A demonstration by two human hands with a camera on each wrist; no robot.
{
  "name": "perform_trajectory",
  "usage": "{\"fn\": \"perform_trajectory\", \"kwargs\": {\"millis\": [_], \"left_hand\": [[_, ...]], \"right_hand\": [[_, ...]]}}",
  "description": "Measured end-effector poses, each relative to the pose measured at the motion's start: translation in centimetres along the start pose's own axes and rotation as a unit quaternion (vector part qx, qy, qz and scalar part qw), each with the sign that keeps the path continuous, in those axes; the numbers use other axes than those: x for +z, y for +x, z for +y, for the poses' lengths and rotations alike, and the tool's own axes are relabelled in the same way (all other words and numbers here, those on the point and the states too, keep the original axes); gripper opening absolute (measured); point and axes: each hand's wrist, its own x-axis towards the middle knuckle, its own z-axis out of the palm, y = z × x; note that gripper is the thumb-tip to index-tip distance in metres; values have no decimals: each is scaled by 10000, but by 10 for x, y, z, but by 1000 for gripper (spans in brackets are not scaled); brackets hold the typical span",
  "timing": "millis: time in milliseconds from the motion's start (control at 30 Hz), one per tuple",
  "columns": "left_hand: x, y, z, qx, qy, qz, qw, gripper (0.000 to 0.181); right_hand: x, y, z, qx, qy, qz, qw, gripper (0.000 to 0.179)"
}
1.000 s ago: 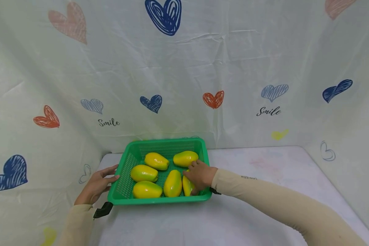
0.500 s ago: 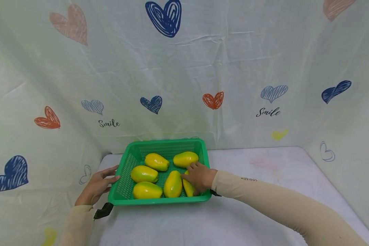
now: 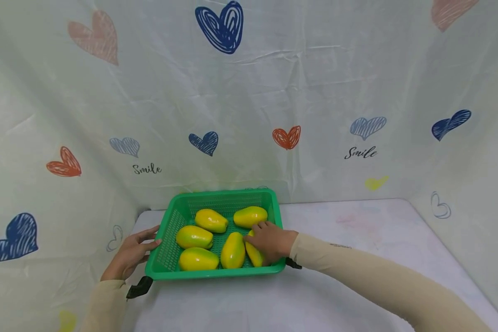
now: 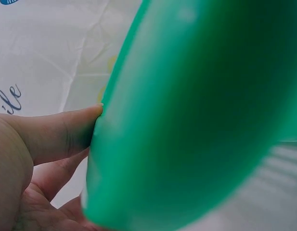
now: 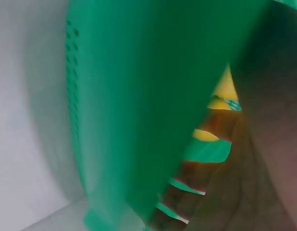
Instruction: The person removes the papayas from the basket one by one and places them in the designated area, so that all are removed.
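Note:
A green plastic basket [image 3: 182, 275] sits at the back left of the table with several yellow-green papayas in it. My left hand [image 3: 130, 251] holds its left rim, and in the left wrist view the thumb [image 4: 66, 132] touches the rim's edge with the other fingers lower behind it. Inside the front right corner, my right hand [image 3: 271, 242] lies over a papaya [image 3: 254, 253], gripping it and covering its right part. Left of that fruit lies another papaya [image 3: 233, 250]; one more papaya [image 3: 250, 216] lies just behind the hand. In the right wrist view the basket wall [image 5: 134, 106] hides much of the grip.
Three more papayas, one being the front papaya [image 3: 198, 259], lie in the basket's left half. A white table [image 3: 336, 286] extends to the right and front. A white curtain [image 3: 249, 101] printed with hearts hangs behind and at both sides.
My right fingers shift slightly leftward over the papaya at the front right. The left hand stays at the basket rim. The whole head view drifts a little, so everything appears slightly lower.

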Motion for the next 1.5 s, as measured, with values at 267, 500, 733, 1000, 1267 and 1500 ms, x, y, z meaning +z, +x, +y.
{"fn": "perform_trajectory", "kwargs": {"millis": [267,500,733,1000,1267,1500], "left_hand": [[1,0,-2,37,-11,12,10000,65],[0,0,-5,-52,29,55,10000,66],[-3,0,-8,-55,-59,14,10000,67],[-5,-4,-6,95,-179,-148,9997,66],[-5,-1,-5,56,-230,-161,9996,66],[-3,0,-2,114,-233,-149,9996,66]], "right_hand": [[-9,-18,13,-158,667,676,9954,89],[-11,-35,27,-306,1232,1344,9828,92],[-17,-55,42,-271,1426,1956,9699,94],[-19,-75,58,-79,1588,2306,9600,94],[-8,-94,77,268,1791,2544,9500,94],[16,-107,95,705,1960,2551,9442,94]]}}
